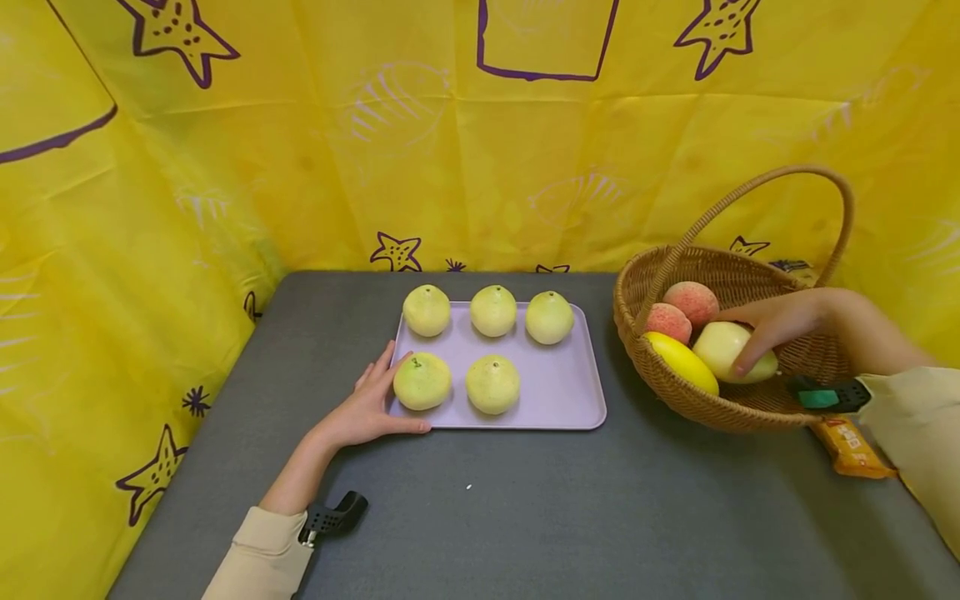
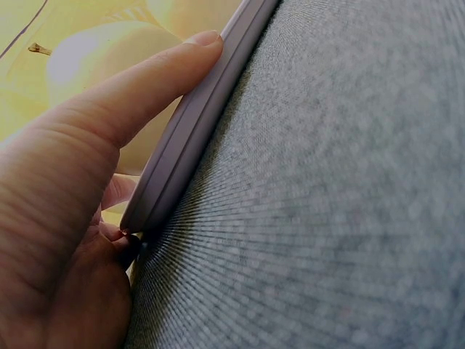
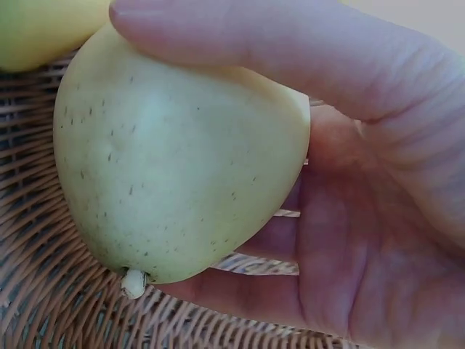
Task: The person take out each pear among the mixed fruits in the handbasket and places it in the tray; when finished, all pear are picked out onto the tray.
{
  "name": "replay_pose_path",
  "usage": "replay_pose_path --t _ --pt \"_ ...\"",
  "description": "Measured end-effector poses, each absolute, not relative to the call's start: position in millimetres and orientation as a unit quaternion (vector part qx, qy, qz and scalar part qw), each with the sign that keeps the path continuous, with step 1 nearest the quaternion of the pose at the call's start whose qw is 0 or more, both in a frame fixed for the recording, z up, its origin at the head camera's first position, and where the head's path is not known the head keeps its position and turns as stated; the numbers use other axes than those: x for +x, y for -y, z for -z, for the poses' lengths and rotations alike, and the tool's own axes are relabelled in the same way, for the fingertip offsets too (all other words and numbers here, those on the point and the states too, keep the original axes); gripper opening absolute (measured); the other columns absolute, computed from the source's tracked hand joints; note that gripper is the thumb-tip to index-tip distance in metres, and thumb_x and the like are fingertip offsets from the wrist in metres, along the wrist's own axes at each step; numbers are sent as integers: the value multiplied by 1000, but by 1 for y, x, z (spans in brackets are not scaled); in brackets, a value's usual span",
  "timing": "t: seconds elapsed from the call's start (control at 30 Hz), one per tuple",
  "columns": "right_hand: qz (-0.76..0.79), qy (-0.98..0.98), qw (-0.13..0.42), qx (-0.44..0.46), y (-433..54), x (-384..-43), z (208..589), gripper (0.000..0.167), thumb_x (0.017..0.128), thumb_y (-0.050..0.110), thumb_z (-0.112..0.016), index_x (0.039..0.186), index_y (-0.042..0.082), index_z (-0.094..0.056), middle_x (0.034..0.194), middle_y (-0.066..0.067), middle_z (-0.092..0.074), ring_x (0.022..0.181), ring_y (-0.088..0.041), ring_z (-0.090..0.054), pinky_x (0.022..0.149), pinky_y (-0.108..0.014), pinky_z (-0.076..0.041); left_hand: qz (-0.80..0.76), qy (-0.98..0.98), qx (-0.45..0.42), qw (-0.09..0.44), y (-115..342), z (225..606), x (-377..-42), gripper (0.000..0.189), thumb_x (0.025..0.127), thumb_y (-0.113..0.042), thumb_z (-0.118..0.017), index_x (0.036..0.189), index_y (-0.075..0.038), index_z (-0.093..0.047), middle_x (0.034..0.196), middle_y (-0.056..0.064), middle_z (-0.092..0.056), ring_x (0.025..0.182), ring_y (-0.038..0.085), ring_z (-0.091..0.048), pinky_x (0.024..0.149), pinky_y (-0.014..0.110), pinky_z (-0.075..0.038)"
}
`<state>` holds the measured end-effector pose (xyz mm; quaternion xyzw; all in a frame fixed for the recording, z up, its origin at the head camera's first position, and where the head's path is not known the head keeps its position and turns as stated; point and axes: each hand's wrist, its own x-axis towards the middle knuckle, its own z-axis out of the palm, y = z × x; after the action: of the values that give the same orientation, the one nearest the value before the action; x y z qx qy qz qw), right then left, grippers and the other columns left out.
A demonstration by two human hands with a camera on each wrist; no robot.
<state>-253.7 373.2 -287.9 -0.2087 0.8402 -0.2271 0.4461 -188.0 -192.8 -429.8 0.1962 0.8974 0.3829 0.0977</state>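
Observation:
My left hand (image 1: 367, 408) holds the near left corner of a lilac tray (image 1: 555, 392). In the left wrist view its thumb (image 2: 152, 83) lies along the tray's rim, with the other fingers partly hidden behind the corner. Several pale yellow-green pomelos (image 1: 492, 384) sit on the tray in two rows. Over at the right, my right hand (image 1: 787, 325) grips a pale green, flecked oval fruit (image 3: 174, 160) with a short stem. That fruit is inside the wicker basket (image 1: 675, 400), beside a yellow fruit (image 1: 681, 363) and two pinkish-red peaches (image 1: 692, 303).
The basket's tall arched handle (image 1: 780, 171) rises above its rim. An orange packet (image 1: 855, 450) lies partly under the basket's near right side. A yellow patterned cloth (image 1: 480, 167) hangs behind the dark grey table (image 1: 525, 517).

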Motion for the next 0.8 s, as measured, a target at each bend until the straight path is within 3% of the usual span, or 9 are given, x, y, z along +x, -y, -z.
replay_pose_path --t 0.13,0.37,0.8 --pt "237 -855 415 -201 -376 -246 277 69 89 17 -70 142 -5 -33 118 -12 -50 100 -16 -53 81 -30 -49 -383 -897 199 98 192 429 -188 114 69 -48 -86 156 -9 -22 161 19 8 145 42 5 110 65 4" --pt "234 -893 318 -215 -371 -227 265 64 86 19 -73 139 4 -41 112 -10 -54 93 -18 -55 73 -32 -50 -382 -897 199 95 193 431 -189 113 69 -48 -86 156 -11 -23 161 19 8 145 43 5 110 66 3" --pt "276 -925 185 -185 -347 -184 268 66 86 21 -75 141 15 -38 120 -10 -53 93 -16 -57 70 -33 -50 -384 -897 200 95 193 432 -190 113 69 -47 -86 156 -11 -23 161 18 8 144 45 6 110 66 4"
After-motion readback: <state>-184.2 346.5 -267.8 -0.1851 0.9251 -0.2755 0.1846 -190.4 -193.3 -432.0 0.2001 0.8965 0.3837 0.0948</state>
